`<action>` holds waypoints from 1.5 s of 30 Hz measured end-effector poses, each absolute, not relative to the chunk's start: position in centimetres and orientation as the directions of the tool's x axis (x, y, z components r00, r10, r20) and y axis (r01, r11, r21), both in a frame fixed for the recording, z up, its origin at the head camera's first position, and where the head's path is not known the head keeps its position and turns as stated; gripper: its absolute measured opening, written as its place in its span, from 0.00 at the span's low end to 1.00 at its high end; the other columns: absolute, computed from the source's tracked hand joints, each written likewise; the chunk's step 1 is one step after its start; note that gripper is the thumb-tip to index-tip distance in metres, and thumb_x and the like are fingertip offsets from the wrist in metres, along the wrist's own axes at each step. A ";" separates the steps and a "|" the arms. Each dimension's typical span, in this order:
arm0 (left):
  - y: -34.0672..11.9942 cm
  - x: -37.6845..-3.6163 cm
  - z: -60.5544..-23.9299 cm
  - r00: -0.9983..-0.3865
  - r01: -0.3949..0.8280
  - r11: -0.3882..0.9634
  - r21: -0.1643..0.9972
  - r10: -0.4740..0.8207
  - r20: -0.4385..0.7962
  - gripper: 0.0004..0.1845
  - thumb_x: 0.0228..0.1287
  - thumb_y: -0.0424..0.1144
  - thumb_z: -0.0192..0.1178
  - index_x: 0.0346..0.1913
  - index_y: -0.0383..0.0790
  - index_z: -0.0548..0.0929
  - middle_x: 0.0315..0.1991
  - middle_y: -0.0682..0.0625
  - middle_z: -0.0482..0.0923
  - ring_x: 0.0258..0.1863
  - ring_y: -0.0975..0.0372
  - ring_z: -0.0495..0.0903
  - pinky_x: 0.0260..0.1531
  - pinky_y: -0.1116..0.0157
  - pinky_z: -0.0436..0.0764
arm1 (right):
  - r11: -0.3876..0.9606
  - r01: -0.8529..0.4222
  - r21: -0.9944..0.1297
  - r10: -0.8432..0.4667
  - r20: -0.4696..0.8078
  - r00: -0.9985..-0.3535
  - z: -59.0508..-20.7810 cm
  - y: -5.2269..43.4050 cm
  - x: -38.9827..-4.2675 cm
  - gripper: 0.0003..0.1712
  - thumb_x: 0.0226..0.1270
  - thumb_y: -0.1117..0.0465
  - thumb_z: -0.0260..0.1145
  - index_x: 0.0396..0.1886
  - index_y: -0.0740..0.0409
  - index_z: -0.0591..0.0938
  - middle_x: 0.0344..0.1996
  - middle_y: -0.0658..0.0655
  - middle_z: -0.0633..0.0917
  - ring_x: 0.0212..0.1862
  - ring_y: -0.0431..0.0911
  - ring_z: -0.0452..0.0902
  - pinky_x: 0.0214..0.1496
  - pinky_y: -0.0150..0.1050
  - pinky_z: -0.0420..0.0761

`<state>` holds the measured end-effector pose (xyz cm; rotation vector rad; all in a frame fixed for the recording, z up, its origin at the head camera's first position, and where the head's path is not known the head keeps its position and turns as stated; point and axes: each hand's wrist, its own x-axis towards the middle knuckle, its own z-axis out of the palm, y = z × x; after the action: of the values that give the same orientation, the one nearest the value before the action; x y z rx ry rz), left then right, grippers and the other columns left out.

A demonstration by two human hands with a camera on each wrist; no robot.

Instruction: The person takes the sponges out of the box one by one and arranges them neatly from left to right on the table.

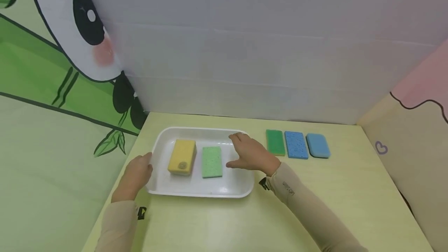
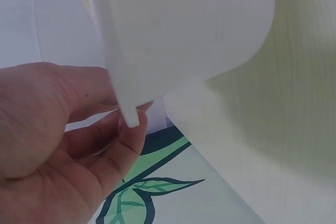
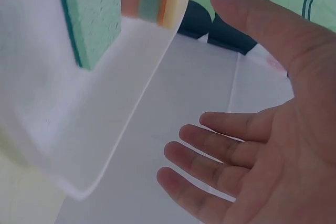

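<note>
The left hand (image 1: 134,174) grips the near left rim of the white tray (image 1: 210,190), fingers curled at its edge. Inside the tray lie a yellow sponge (image 1: 182,156) on the left and a light green sponge (image 1: 212,161) beside it, apart. The right hand (image 1: 250,153) hovers over the tray's right side, fingers spread wide, holding nothing. Farther right on the table (image 1: 350,189) sit a green sponge (image 1: 275,142) and two blue sponges (image 1: 296,144).

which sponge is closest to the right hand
The light green sponge in the white tray; the right hand hovers just beside it, open, while the yellow sponge lies farther left.
</note>
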<state>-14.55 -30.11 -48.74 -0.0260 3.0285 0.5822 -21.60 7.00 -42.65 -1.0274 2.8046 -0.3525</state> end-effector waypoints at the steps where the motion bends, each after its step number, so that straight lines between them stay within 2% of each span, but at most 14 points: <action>1: -30.1 -14.6 -48.7 -0.998 -0.026 0.929 0.369 -0.005 -0.059 0.24 0.69 0.25 0.53 0.65 0.15 0.66 0.47 0.22 0.74 0.49 0.34 0.77 0.50 0.41 0.79 | 0.734 -0.628 -0.259 -0.659 -0.048 -0.750 -42.6 6.4 -21.6 0.55 0.57 0.38 0.74 0.72 0.68 0.64 0.67 0.66 0.70 0.67 0.58 0.68 0.66 0.48 0.74; 7: -30.2 -14.5 -48.7 -0.999 -0.022 0.923 0.383 -0.002 -0.052 0.24 0.69 0.24 0.52 0.65 0.15 0.66 0.47 0.23 0.75 0.48 0.35 0.77 0.50 0.41 0.79 | 0.714 -0.655 -0.245 -0.689 -0.088 -0.719 -42.6 2.7 -21.8 0.59 0.56 0.35 0.73 0.75 0.68 0.61 0.70 0.65 0.68 0.69 0.57 0.65 0.66 0.48 0.73; 17: -30.2 -14.5 -48.8 -0.999 -0.013 0.918 0.397 0.002 -0.036 0.24 0.69 0.24 0.53 0.65 0.16 0.66 0.47 0.23 0.75 0.48 0.35 0.78 0.50 0.42 0.80 | 0.716 -0.667 -0.205 -0.696 -0.140 -0.704 -43.3 -2.8 -22.6 0.64 0.54 0.28 0.70 0.77 0.65 0.58 0.74 0.63 0.62 0.73 0.54 0.60 0.65 0.45 0.75; 20: -30.2 -14.6 -48.9 -0.999 -0.023 0.917 0.398 -0.005 -0.046 0.24 0.69 0.24 0.52 0.66 0.16 0.66 0.48 0.22 0.74 0.49 0.35 0.77 0.50 0.42 0.80 | 0.718 -0.665 -0.207 -0.695 -0.149 -0.704 -43.9 -4.4 -22.7 0.65 0.51 0.28 0.72 0.76 0.65 0.59 0.73 0.62 0.63 0.72 0.54 0.61 0.66 0.44 0.74; 25: -30.2 -14.6 -48.9 -0.998 -0.044 0.919 0.392 -0.020 -0.066 0.25 0.69 0.25 0.53 0.66 0.17 0.65 0.50 0.23 0.74 0.50 0.35 0.77 0.50 0.43 0.80 | 0.717 -0.671 -0.189 -0.696 -0.142 -0.704 -45.1 -6.8 -22.8 0.64 0.48 0.27 0.73 0.73 0.64 0.63 0.69 0.60 0.69 0.66 0.50 0.68 0.60 0.41 0.78; 35: -30.3 -14.7 -49.2 -0.999 -0.034 0.920 0.391 -0.017 -0.047 0.25 0.68 0.24 0.54 0.65 0.16 0.66 0.48 0.23 0.75 0.49 0.35 0.77 0.49 0.43 0.80 | 0.702 -0.701 -0.121 -0.711 -0.153 -0.686 -46.9 -9.0 -23.7 0.69 0.46 0.23 0.70 0.76 0.63 0.59 0.73 0.62 0.65 0.73 0.52 0.61 0.69 0.44 0.70; 45: -30.2 -15.2 -50.0 -1.000 -0.010 0.931 0.366 -0.006 -0.013 0.24 0.68 0.25 0.56 0.64 0.16 0.68 0.45 0.25 0.76 0.45 0.37 0.79 0.46 0.44 0.82 | 0.692 -0.712 -0.119 -0.721 -0.144 -0.677 -47.8 -9.3 -24.1 0.69 0.45 0.25 0.73 0.76 0.63 0.60 0.70 0.62 0.67 0.69 0.52 0.65 0.68 0.47 0.71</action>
<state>-15.20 -30.17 -50.02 -0.0131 3.0753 0.5830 -24.07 -9.27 -47.78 -1.1638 2.7213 -0.0791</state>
